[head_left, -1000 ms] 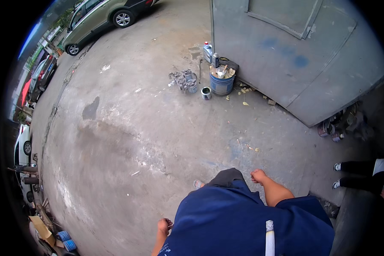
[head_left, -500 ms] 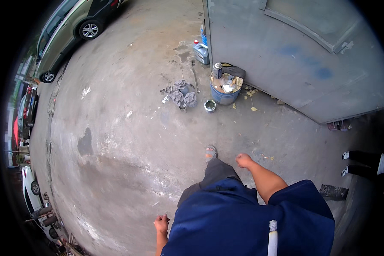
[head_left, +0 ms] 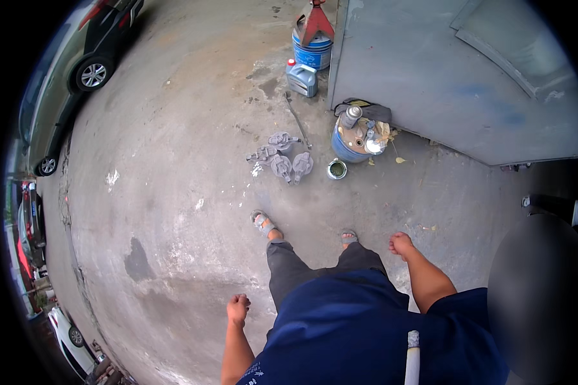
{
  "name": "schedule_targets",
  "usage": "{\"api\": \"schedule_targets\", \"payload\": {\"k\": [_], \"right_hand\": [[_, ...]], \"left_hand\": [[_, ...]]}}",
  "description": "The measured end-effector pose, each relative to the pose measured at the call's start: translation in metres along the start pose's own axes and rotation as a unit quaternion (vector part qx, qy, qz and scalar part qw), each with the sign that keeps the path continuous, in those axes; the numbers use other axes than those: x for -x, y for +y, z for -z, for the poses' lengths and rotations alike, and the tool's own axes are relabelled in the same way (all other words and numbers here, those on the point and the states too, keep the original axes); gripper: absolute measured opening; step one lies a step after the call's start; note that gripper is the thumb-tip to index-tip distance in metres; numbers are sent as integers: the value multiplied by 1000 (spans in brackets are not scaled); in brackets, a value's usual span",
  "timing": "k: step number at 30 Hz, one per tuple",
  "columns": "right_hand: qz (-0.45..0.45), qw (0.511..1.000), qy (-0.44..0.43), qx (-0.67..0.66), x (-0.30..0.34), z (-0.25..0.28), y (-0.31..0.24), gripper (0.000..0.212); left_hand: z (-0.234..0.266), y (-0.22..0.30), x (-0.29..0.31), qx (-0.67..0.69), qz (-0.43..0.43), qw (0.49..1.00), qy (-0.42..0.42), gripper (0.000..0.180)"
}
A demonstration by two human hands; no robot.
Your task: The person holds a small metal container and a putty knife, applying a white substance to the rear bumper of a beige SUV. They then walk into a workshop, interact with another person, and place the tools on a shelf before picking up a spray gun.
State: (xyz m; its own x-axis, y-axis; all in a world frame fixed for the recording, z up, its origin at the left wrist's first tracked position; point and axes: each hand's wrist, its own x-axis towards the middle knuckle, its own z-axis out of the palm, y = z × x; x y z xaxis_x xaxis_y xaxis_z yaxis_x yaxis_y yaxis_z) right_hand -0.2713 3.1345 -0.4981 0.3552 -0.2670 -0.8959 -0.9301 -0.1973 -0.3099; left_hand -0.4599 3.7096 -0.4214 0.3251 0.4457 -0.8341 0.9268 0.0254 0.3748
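Note:
My left hand (head_left: 239, 309) hangs low at my left side, its fingers curled in and nothing visible in them. Out in front of my right hip, my right hand (head_left: 401, 244) makes a loose fist, with nothing showing in it either. Neither hand touches anything. On the ground ahead lie several grey metal parts (head_left: 281, 168) with round bodies and arms. Beside them stands a small open tin (head_left: 336, 169) with something dark green inside. A blue drum (head_left: 347, 150) behind the tin carries a spray can (head_left: 351, 117) and crumpled scraps. A cigarette (head_left: 412, 362) with an ash tip juts in at the lower edge.
A long thin bar (head_left: 297, 120) lies behind the parts. Farther back are a grey-blue jug (head_left: 302, 78) with a red cap and a blue bucket (head_left: 313, 56) under a red stand. A grey metal wall (head_left: 424, 83) fills the right. Cars (head_left: 77, 83) line the left.
I have stepped forward; both sandalled feet now show. The parts, tin and drum sit farther right in view. My left hand has risen and my right hand has shifted right. A dark blur covers the right side.

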Motion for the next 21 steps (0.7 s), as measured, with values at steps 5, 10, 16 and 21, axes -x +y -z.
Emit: {"api": "schedule_targets", "payload": {"k": [5, 10, 16, 21], "right_hand": [[-123, 991, 57, -2, 16, -43, 80, 8], [-60, 992, 15, 109, -8, -155, 35, 15], [62, 996, -57, 14, -172, -323, -90, 30], [102, 989, -93, -58, -289, -452, -163, 58]], "left_hand": [[38, 110, -163, -84, -19, 993, -80, 19], [38, 220, -317, -287, -183, 936, -92, 19], [-55, 321, -486, -395, -274, 873, -84, 50], [-150, 346, -595, -453, -392, 799, -58, 73]]}}
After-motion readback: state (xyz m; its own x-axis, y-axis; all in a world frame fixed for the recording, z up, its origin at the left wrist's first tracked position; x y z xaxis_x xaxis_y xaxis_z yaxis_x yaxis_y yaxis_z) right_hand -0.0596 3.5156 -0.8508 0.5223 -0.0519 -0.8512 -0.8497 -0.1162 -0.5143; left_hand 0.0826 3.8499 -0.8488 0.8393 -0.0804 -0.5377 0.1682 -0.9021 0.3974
